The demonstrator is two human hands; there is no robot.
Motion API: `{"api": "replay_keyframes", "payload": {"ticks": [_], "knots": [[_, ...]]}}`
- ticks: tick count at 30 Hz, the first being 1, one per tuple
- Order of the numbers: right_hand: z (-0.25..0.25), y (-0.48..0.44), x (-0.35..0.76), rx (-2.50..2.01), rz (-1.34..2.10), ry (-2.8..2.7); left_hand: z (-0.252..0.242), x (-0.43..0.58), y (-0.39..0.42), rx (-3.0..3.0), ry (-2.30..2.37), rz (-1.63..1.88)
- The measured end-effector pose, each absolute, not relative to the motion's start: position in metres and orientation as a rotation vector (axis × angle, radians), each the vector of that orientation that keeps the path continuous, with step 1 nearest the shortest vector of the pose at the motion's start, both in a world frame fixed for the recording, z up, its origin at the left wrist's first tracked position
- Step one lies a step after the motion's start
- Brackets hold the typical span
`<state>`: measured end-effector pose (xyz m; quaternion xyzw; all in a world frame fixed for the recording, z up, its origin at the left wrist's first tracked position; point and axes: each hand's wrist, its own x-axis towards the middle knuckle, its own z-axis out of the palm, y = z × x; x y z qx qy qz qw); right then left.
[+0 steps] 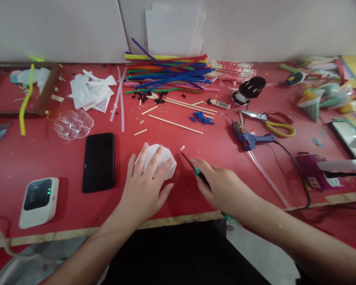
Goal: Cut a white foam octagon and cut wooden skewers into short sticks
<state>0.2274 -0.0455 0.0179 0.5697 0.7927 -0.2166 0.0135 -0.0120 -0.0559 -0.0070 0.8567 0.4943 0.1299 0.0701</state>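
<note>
My left hand (148,178) lies with fingers spread over a white piece of paper (169,168) cut to a many-sided shape, and presses it on the red table (178,206). To its right, my right hand (218,182) is closed around a dark utility knife (202,176) with a green part. The knife's thin blade points up and to the left, apart from the paper. A small white paper scrap (182,147) lies just beyond the blade.
A black phone (99,162) and a white device (39,202) lie left. Pipe cleaners (169,73), wooden sticks (175,124) and blue bits (202,118) are at the back. Right are scissors (273,118), a corded glue gun (249,136) and a glue stick (268,180).
</note>
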Motion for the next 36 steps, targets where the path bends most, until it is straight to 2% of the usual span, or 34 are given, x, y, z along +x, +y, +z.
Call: {"api": "replay_keyframes", "payload": {"ticks": [4, 9, 16, 26, 36], "knots": [[0.021, -0.042, 0.214, 1.821, -0.638, 2.463, -0.012, -0.012, -0.044, 2.545, 1.486, 0.301], [0.019, -0.042, 0.205, 1.925, -0.654, 2.601, -0.007, -0.002, -0.057, 2.483, 1.533, 0.349], [0.015, -0.043, 0.201, 1.836, -0.702, 2.606, -0.014, 0.003, -0.053, 2.546, 1.294, 0.459], [0.014, -0.042, 0.204, 1.775, -0.669, 2.643, -0.011, 0.003, -0.048, 2.588, 1.315, 0.456], [0.022, -0.034, 0.206, 1.691, -0.775, 2.590, -0.009, 0.003, -0.048, 2.590, 1.312, 0.451]]}}
